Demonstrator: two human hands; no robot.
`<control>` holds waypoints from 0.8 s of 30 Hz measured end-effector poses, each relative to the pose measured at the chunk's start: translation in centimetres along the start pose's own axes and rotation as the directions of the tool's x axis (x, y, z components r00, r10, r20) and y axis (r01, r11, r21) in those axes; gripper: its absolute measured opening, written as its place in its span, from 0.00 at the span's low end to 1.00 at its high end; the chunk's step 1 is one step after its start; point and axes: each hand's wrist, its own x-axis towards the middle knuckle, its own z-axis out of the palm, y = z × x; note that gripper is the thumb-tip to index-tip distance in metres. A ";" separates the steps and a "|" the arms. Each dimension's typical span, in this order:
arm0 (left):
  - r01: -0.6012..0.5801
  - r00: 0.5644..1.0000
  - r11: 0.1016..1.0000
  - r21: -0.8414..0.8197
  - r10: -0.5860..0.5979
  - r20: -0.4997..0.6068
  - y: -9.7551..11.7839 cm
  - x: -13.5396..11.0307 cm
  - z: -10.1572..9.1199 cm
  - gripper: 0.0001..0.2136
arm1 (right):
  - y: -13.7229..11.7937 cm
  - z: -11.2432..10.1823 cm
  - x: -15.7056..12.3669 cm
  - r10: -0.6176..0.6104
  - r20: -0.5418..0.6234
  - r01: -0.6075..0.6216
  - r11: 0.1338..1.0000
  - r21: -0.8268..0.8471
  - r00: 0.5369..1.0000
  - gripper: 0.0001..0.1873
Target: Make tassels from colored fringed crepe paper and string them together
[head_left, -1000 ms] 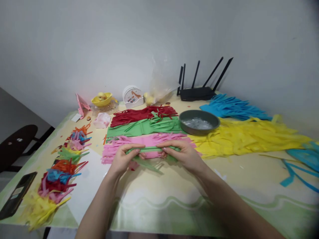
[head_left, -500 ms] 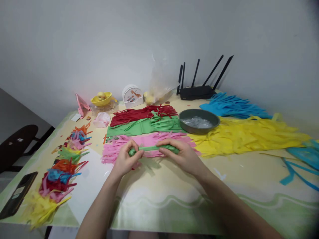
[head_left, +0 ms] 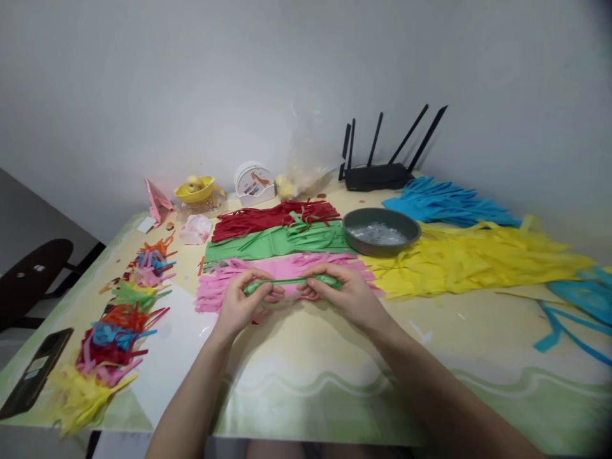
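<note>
A strip of green tissue paper [head_left: 288, 281] is stretched level between my two hands, its middle twisted thin. My left hand [head_left: 243, 303] pinches one end and my right hand [head_left: 342, 294] pinches the other, with the fingers partly hiding the bunched ends. Just behind and beneath lies a pink fringed paper sheet [head_left: 215, 290]. Beyond it are a green fringed sheet [head_left: 243, 245] and a dark red one [head_left: 248, 221].
Colourful paper tassels [head_left: 115, 338] run down the left side beside a phone [head_left: 36, 373]. A grey round pan [head_left: 382, 248] holds clear bits. Yellow fringe [head_left: 468, 261] and blue fringe [head_left: 449, 201] lie right. A black router [head_left: 380, 178] stands by the wall.
The green strip between my hands has gone from a flatter band to a thin twist. My fingers have curled further round its ends; the hands have stayed in nearly the same place.
</note>
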 end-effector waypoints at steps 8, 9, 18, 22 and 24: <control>0.072 0.997 0.956 -0.283 -0.072 0.011 -0.8 0.5 -0.3 0.06 | 0.0 0.3 0.2 0.008 0.030 -0.012 0.988 0.152 1.000 0.07; 0.075 0.997 0.954 -0.292 -0.074 0.015 -0.9 0.5 -0.2 0.05 | 0.1 0.3 0.2 0.015 0.023 -0.019 0.986 0.166 1.000 0.07; -0.208 0.962 0.956 0.209 0.162 0.218 0.3 0.1 -1.5 0.07 | 0.1 0.3 0.2 -0.003 -0.005 0.003 0.994 0.107 1.000 0.07; -0.257 0.930 0.895 0.364 0.127 0.345 1.7 -0.1 -2.4 0.09 | -0.7 0.2 -0.4 -0.193 0.085 0.205 0.963 -0.177 0.978 0.11; -0.291 0.936 0.851 0.436 0.159 0.315 1.8 -0.1 -2.2 0.09 | -0.9 0.3 -0.6 -0.276 0.145 0.305 0.919 -0.249 0.950 0.11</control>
